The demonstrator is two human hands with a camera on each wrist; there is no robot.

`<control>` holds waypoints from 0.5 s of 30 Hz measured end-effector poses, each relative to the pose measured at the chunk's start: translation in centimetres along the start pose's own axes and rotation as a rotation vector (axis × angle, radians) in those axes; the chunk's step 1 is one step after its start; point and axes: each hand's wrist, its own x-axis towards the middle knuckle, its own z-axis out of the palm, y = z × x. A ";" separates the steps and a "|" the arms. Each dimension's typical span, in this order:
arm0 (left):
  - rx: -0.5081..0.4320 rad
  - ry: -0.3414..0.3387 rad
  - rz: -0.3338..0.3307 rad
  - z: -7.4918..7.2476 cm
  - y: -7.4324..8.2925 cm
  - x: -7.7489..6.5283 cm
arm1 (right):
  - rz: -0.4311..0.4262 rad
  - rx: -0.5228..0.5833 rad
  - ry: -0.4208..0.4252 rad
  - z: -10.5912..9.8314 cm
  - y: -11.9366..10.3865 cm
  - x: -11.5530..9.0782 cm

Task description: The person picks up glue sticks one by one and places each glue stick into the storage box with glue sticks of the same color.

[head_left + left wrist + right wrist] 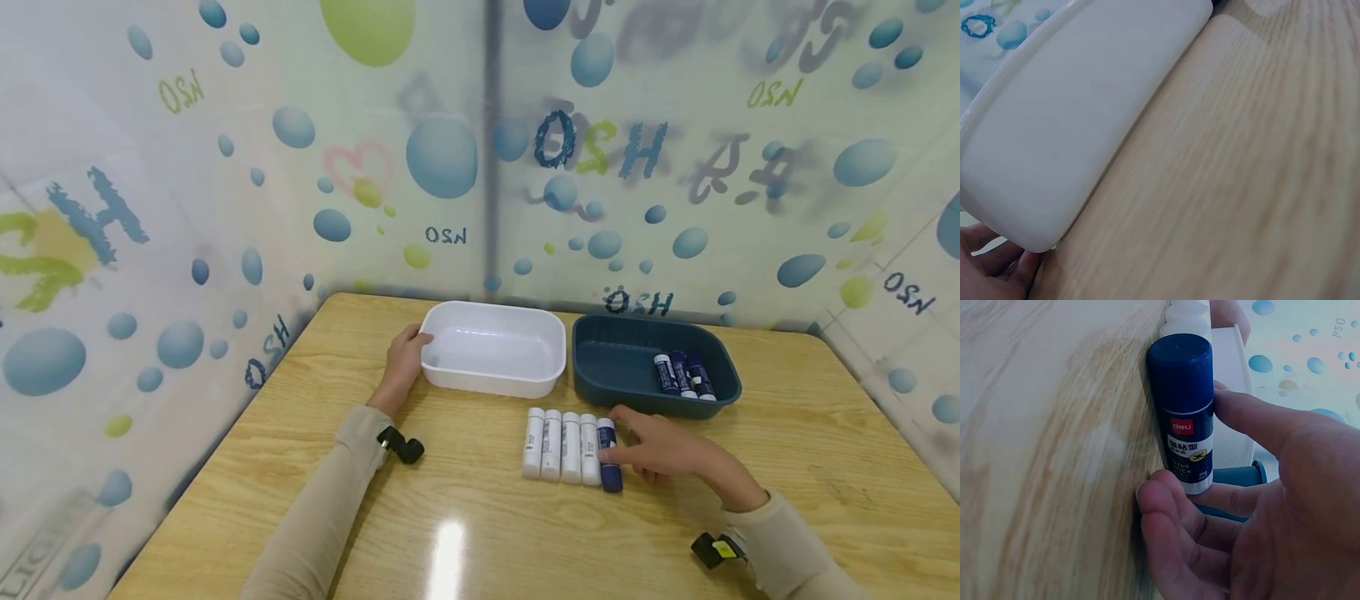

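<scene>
At the right end of a short row on the tabletop, a dark blue Deli glue stick (1182,419) is lying on its side, its blue cap pointing toward the person and its white end toward the trays. The right hand (663,446) is closing around it: the thumb is resting along its upper side, while the other fingers are bending around the far end, the index passing behind the white tip. Just to its left, four white tubes (571,448) are lying side by side, parallel to it.

Beyond the row, a dark teal tray (652,404) is holding three blue-and-white glue sticks (681,373), all leaning together toward its right end. Just left of that tray, a white tray (487,386) is sitting with its bare inner floor showing. The left hand (405,360) is gripping the white tray's left end, thumb over the rim and fingers lying against the outside.

Both forearms are reaching in beige sleeves (318,500), a small black device (405,447) hanging at each wrist. Everything is resting on a light wooden table (480,542), and behind it a pale curtain (375,275) is showing blue and green bubbles and lettering.
</scene>
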 end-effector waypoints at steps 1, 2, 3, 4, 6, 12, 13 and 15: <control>-0.001 -0.001 0.002 -0.1 0.0 0.0 | -0.001 -0.001 -0.001 0.0 0.0 0.0; -0.004 -0.001 0.003 -0.1 0.0 0.0 | -0.002 -0.003 0.000 -0.1 -0.1 0.0; -0.004 -0.002 0.002 -0.2 0.0 0.0 | -0.002 -0.005 0.000 -0.1 -0.1 0.1; -0.006 -0.002 0.002 -0.2 -0.1 0.0 | -0.005 -0.005 -0.001 -0.1 -0.1 0.1; -0.008 -0.003 0.000 -0.3 -0.1 0.0 | -0.009 -0.008 0.000 -0.1 -0.2 0.2; -0.011 -0.001 -0.008 -0.4 -0.1 -0.1 | -0.037 0.000 0.011 0.1 0.2 0.6; -0.008 -0.003 -0.006 -0.3 -0.1 0.0 | -0.041 0.004 0.014 0.2 0.3 0.6; 0.000 -0.007 -0.003 -0.2 -0.1 0.0 | -0.041 0.016 0.017 0.3 0.5 0.5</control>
